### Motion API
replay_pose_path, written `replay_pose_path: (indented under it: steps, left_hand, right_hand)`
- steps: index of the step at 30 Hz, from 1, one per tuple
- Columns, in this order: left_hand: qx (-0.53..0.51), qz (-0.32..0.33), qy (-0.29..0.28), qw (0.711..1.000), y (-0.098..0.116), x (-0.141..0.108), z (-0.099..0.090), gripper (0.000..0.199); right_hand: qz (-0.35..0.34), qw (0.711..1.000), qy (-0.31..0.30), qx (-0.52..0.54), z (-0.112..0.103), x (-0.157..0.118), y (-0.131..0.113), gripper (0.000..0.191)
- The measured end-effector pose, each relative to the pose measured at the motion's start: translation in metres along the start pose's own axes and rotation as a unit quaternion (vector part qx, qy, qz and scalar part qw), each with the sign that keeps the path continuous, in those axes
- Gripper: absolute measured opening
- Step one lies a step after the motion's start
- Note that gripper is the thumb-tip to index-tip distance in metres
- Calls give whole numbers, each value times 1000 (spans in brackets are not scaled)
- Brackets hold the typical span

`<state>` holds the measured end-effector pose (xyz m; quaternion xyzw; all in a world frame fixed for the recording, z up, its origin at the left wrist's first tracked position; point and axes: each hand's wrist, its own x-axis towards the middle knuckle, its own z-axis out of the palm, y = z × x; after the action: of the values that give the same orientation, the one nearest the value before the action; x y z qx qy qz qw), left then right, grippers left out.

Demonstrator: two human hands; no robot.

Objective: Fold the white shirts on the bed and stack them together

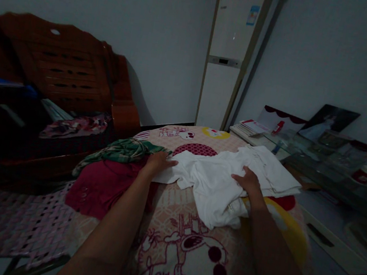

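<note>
A white garment (pixel 214 177), perhaps a shirt, lies crumpled across the middle of a patterned cloth-covered surface (pixel 168 205). At its left end my left hand (pixel 159 163) rests on the fabric, thumb stretched out to the right and apart from the fingers. My right hand (pixel 248 181) touches the garment's right part, with thumb and fingers spread. To the right and behind that hand lies a flat, folded-looking white cloth (pixel 269 169). Beside my left forearm are a dark red garment (pixel 104 185) and a green checked cloth (pixel 126 150).
A wooden bench (pixel 68 63) stands at the back left, with a floral cloth (pixel 78 126) on its seat. A woven seat (pixel 7 218) is at the lower left. On the right, a glass-topped stand (pixel 332 164) bears a paper cup (pixel 366 174). A tall white cabinet-like unit (pixel 219 92) stands behind.
</note>
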<state>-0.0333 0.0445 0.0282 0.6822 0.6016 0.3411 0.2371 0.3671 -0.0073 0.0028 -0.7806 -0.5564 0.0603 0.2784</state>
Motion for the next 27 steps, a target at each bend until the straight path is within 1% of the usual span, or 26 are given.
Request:
replay_pose_path:
  steps: [2, 3, 5, 7, 10, 12, 14, 16, 17, 18, 19, 21, 22, 23, 24, 26, 27]
  left_hand:
    - [112, -32, -33, 993, 4, -6, 6, 34]
    - [137, -42, -50, 988, 6, -8, 8, 34]
    - [142, -45, -74, 986, 11, -11, 12, 32]
    - [125, -47, -80, 988, 14, -10, 12, 26]
    - [14, -56, -67, 996, 18, -9, 6, 17]
    - [-99, -64, -67, 991, 21, -10, 0, 18]
    - [-231, -79, -85, 966, 24, -13, -6, 27]
    - [-341, -97, -85, 931, 30, -11, -13, 37]
    - [-374, -102, -71, 919, 34, -8, -17, 41]
    - [-385, -97, -47, 916, 38, -2, -21, 43]
    - [-385, -86, -12, 919, 43, 6, -25, 42]
    - [-380, -51, 72, 921, 54, 29, -34, 35]
    - [-381, -39, 120, 916, 59, 42, -38, 31]
    - [-387, -24, 157, 908, 65, 56, -41, 29]
    - [-393, -8, 192, 899, 69, 68, -43, 29]
    - [-390, 14, 195, 900, 75, 86, -42, 39]
    - [-368, 31, 192, 909, 74, 89, -39, 46]
  right_hand:
    - [-9, 999, -27, -41, 1, -1, -3, 46]
    - [-11, 998, -28, -53, 2, -2, -4, 40]
    - [-14, 998, -15, -58, 2, -3, -4, 35]
    - [-12, 1000, 0, -28, 0, -4, -3, 32]
    - [1, 996, 12, 88, -4, -2, -2, 27]
    - [17, 980, 23, 199, -7, -1, -4, 27]
    - [43, 945, 31, 321, -9, 1, -10, 31]
    - [63, 900, 28, 431, -10, 6, -20, 37]
    - [62, 880, 28, 470, -10, 11, -27, 39]
    - [52, 865, 33, 497, -11, 17, -34, 42]
    - [36, 857, 45, 512, -13, 25, -43, 43]
    - [5, 855, 92, 510, -19, 44, -61, 43]
    - [-5, 857, 116, 502, -23, 54, -70, 43]
    - [-21, 866, 131, 482, -27, 64, -80, 43]
    - [-42, 881, 128, 453, -31, 72, -88, 44]
    - [-81, 922, 95, 366, -37, 82, -101, 51]
    - [-87, 944, 72, 311, -40, 82, -105, 55]
